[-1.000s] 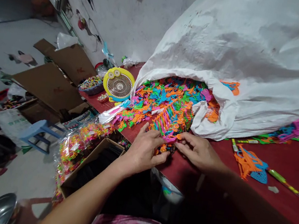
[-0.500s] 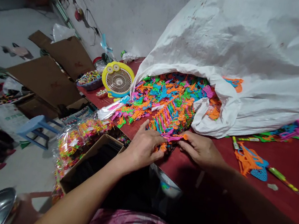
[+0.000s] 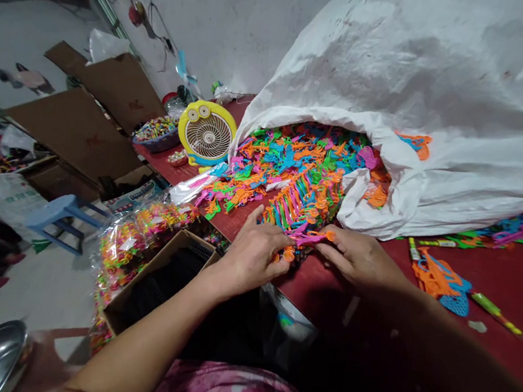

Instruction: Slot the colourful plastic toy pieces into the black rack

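Note:
At the edge of the red table [image 3: 499, 277], my left hand [image 3: 253, 250] is closed on small plastic pieces, with orange round ends showing under its fingers. My right hand [image 3: 351, 255] pinches a piece with an orange end [image 3: 329, 235], beside a pink piece [image 3: 303, 235] that lies between both hands. Just beyond them is a row of stacked colourful plastic pieces [image 3: 308, 196]. Behind it a loose heap of orange, blue, green and pink pieces [image 3: 292, 155] spills from the mouth of a large white sack [image 3: 408, 67].
A yellow fan [image 3: 209, 136] stands left of the heap, near a basket of small items [image 3: 156, 131]. Bagged pieces [image 3: 127, 241] and an open carton [image 3: 155, 278] are below the table edge. Orange and blue pieces [image 3: 440, 282] lie at the right.
The view has shifted slightly. Both hands stay in nearly the same place, still closed on the pieces; nothing has clearly been let go.

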Available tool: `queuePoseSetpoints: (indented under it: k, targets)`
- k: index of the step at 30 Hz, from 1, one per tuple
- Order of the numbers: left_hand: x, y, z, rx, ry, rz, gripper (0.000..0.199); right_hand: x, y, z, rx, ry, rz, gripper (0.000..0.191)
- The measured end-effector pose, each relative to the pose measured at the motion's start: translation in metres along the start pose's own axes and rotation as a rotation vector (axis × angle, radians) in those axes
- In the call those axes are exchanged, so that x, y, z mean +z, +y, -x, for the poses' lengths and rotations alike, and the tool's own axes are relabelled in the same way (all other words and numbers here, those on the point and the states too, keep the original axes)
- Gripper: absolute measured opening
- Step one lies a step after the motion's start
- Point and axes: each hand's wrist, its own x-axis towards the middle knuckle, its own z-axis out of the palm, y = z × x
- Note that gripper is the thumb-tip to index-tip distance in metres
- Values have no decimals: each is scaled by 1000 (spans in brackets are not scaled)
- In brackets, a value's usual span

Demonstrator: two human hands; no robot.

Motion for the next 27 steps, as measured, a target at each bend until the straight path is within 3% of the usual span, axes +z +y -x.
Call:
queuePoseSetpoints:
  k: [12, 21, 27]
  targets:
    - [3, -2, 0, 6, 24, -8, 22, 9, -3, 6, 68, 34, -8, 16]
    - [4, -2, 2, 42, 50, 11, 26, 23, 0, 7, -42, 219, 87, 28]
    - [5, 0, 5, 63, 76, 6, 25, 20, 0, 4, -150, 202, 98, 30]
